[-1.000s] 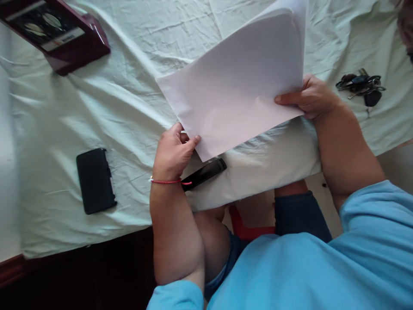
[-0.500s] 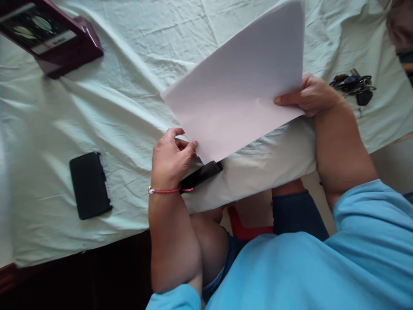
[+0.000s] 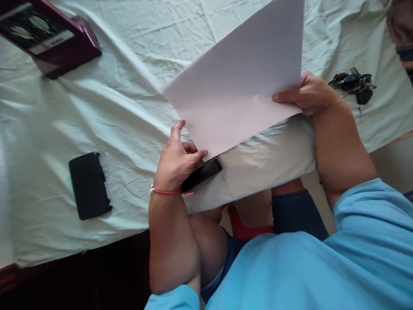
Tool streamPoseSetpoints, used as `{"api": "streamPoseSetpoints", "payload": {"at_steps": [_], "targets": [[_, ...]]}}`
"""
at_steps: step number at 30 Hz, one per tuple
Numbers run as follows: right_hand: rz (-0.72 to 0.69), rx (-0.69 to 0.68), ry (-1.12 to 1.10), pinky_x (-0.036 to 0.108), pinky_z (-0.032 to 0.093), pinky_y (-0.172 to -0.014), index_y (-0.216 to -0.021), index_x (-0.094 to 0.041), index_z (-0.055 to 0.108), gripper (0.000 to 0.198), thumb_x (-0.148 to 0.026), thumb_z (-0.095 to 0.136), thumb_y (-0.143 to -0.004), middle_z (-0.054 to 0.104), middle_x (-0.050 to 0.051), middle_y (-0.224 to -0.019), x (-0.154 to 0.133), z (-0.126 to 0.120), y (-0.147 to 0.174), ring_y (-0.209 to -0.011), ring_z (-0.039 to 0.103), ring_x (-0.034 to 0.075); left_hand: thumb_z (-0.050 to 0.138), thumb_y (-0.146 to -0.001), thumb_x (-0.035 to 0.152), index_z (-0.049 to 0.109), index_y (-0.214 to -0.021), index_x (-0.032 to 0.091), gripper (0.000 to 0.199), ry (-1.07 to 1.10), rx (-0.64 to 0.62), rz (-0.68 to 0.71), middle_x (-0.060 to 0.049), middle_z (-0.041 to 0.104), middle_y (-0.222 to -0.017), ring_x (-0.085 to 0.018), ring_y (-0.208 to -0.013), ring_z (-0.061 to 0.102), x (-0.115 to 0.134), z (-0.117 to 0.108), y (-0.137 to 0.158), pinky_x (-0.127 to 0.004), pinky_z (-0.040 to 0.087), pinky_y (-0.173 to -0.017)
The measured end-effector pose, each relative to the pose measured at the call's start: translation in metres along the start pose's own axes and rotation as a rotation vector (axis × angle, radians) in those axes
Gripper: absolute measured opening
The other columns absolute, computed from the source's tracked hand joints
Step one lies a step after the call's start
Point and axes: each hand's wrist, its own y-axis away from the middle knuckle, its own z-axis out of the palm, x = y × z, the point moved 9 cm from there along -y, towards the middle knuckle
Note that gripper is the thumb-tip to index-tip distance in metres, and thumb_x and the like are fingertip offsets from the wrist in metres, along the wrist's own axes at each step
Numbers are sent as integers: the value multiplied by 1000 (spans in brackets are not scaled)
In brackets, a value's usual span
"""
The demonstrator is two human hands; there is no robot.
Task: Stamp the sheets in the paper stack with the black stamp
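White sheets of paper (image 3: 238,82), perhaps a thin stack, are held tilted above the cloth-covered table. My right hand (image 3: 311,94) is closed on their right side, thumb on top and fingers hidden beneath. At the lower left corner, my left hand (image 3: 180,157) has its thumb on the paper's edge and other fingers curled below. Its index finger stretches out along the left edge. Partly under this hand lies a black phone-like object (image 3: 206,172) near the table's front edge.
A black phone or phone case (image 3: 90,186) lies at the left. A maroon stand (image 3: 69,54) with a picture panel is at the upper left. To the right is a bunch of keys (image 3: 355,84). The pale green cloth (image 3: 129,99) is wrinkled.
My left hand has moved slightly right and up, its thumb coming onto the paper's corner and its index finger straightening. My right hand and the paper have barely shifted.
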Motion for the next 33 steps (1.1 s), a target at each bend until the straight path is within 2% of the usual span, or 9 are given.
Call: {"api": "streamPoseSetpoints", "payload": {"at_steps": [4, 7, 11, 14, 17, 20, 27, 30, 33], "targets": [[-29, -19, 14, 37, 73, -99, -91, -12, 87, 31, -7, 106, -67, 88, 4, -101, 0, -4, -2, -94, 80, 16, 83, -76, 37, 60, -166, 15, 96, -20, -166, 24, 2, 70, -78, -22, -72, 63, 4, 11, 3, -34, 45, -68], [-59, -42, 22, 42, 74, -102, -93, -11, 87, 35, -8, 107, -65, 89, 1, -100, 1, -6, -3, -91, 80, 16, 82, -74, 40, 68, -156, 18, 86, -35, -198, 27, 1, 69, -83, -22, -73, 61, 6, 12, 5, -34, 45, -69], [-60, -46, 26, 53, 71, -112, -99, -8, 87, 38, -4, 105, -66, 88, 3, -101, 3, -8, -4, -103, 83, 22, 82, -73, 40, 70, -152, 19, 83, -70, -200, 31, 0, 70, -86, -23, -75, 62, 6, 12, 3, -35, 45, -69], [-69, -15, 20, 55, 69, -117, -100, -8, 86, 36, 2, 102, -69, 88, 3, -102, 0, -11, -2, -105, 83, 22, 82, -72, 42, 69, -154, 19, 86, -53, -217, 31, 1, 70, -83, -23, -75, 63, 4, 14, 2, -35, 46, -69], [-58, -3, 11, 46, 72, -112, -97, -9, 87, 34, 5, 99, -69, 88, 2, -102, -3, -11, 0, -98, 81, 17, 85, -72, 44, 68, -153, 19, 87, -29, -235, 41, 2, 70, -81, -23, -75, 64, 5, 16, 1, -34, 47, -69], [-27, -15, -1, 38, 73, -100, -94, -11, 88, 33, 5, 99, -68, 89, 5, -102, -3, -10, 2, -92, 80, 17, 87, -74, 48, 71, -147, 19, 80, -33, -219, 46, 1, 72, -82, -23, -76, 65, 7, 14, 2, -33, 47, -69], [7, -29, 10, 34, 74, -90, -88, -16, 87, 33, -1, 104, -64, 89, 4, -99, -1, -12, 3, -88, 81, 18, 78, -91, 63, 80, -131, 19, 59, -139, -162, 46, -6, 81, -91, -26, -82, 71, 9, 0, 9, -36, 52, -75], [45, -30, 57, 38, 76, -94, -90, -15, 87, 33, -3, 104, -66, 89, 3, -99, 1, -11, 3, -89, 81, 19, 80, -91, 67, 80, -127, 19, 60, -82, -175, 100, -8, 83, -102, -27, -92, 74, 12, -6, 13, -37, 55, -83], [84, -17, 76, 45, 76, -101, -91, -13, 86, 33, 0, 103, -66, 89, 5, -99, 6, -12, 0, -92, 83, 21, 91, -81, 63, 81, -121, 20, 60, -21, -272, 105, -7, 83, -106, -25, -90, 73, 14, -3, 18, -35, 56, -80]]}}
